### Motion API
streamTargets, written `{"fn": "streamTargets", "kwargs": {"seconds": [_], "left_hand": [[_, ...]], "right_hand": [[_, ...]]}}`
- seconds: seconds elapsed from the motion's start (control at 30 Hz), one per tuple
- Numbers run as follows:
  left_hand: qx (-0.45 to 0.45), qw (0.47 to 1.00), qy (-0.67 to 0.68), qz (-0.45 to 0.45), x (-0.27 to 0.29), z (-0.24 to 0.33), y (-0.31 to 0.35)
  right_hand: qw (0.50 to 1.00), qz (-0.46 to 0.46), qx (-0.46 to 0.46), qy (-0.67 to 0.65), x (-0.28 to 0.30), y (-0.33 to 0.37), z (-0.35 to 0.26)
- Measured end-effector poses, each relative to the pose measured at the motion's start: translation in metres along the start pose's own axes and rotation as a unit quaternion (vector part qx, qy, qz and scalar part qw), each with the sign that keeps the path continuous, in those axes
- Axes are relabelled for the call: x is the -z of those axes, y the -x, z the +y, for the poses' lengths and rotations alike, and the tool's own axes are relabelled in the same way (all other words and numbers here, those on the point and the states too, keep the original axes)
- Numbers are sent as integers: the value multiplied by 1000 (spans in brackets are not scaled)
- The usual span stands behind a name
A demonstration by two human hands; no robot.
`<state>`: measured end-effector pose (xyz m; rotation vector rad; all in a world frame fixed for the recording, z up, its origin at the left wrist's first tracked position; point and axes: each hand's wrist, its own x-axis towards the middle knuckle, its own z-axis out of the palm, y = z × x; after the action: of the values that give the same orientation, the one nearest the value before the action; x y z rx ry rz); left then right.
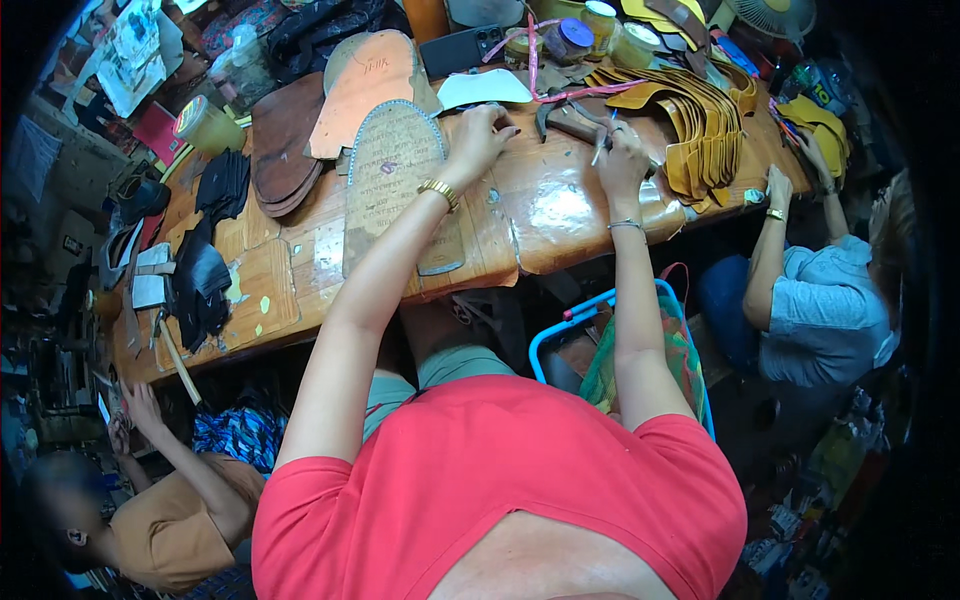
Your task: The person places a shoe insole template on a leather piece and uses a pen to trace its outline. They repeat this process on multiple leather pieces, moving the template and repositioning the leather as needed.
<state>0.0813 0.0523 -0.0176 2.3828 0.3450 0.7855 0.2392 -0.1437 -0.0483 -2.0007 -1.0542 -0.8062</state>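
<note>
Because the long rounded board (395,190) lay flat under the left forearm, it was probably within easy reach there. Just off its far right corner, the left hand (480,138) curled its fingers narrowly; I couldn't tell whether they pinched anything. Well right of the board, the right hand (624,160) hung over the hammer (573,122), a slim pale thing (598,150) at its fingers, its grip unclear to me. The yellow leather pieces (705,140), farther right, overlapped like fanned cards, perhaps so each edge could be picked up singly. Brown pieces (283,150) lay left of the board, an orange one (368,80) beyond it. The wooden table (550,215) was scuffed and shiny. Below the board's right, a blue-rimmed basket (570,312) stood; co-workers sat far right (825,310) and nearer left (190,510).
</note>
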Motion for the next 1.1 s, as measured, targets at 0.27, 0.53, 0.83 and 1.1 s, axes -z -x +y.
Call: {"fn": "streamTargets", "kwargs": {"seconds": [0.27, 0.53, 0.83, 1.1], "left_hand": [[2, 998, -40, 40, -47, -18, -33], [-3, 996, -81, 47, -57, -8, -42], [-84, 987, -55, 122, -72, -4, -53], [-83, 995, 47, -20, 21, 31, -5]], "right_hand": [[998, -48, -38, -35, 2, -1, 2], [994, -53, -96, -2, 26, -1, -10], [997, -19, -69, -27, 16, -4, 0], [995, -11, -54, -82, 10, 0, 12]]}}
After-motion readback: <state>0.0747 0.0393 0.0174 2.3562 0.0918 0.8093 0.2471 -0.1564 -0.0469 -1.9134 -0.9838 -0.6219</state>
